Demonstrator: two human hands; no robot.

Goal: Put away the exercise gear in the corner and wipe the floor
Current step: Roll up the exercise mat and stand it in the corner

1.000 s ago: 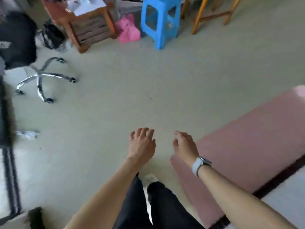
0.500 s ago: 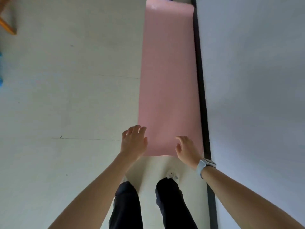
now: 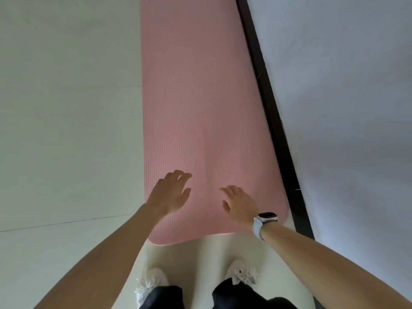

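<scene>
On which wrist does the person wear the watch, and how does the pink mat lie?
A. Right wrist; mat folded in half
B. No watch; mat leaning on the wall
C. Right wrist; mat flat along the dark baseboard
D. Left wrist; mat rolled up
C: the watch sits at the right hand, and the pink mat lies unrolled on the floor beside the dark baseboard.

Soft, even daylight fills the scene, fairly bright, with no hard glare. The pale floor (image 3: 66, 130) dims toward the left edge, and the wall (image 3: 345, 108) reads bluish-grey in shade. A brighter patch lies on the floor between the forearms, near the shoes (image 3: 242, 274). Fingertips of the left hand (image 3: 170, 192) are smeared by motion blur. Wide-angle distortion slants the dark skirting (image 3: 276, 121) and stretches both forearms at the bottom corners
</scene>
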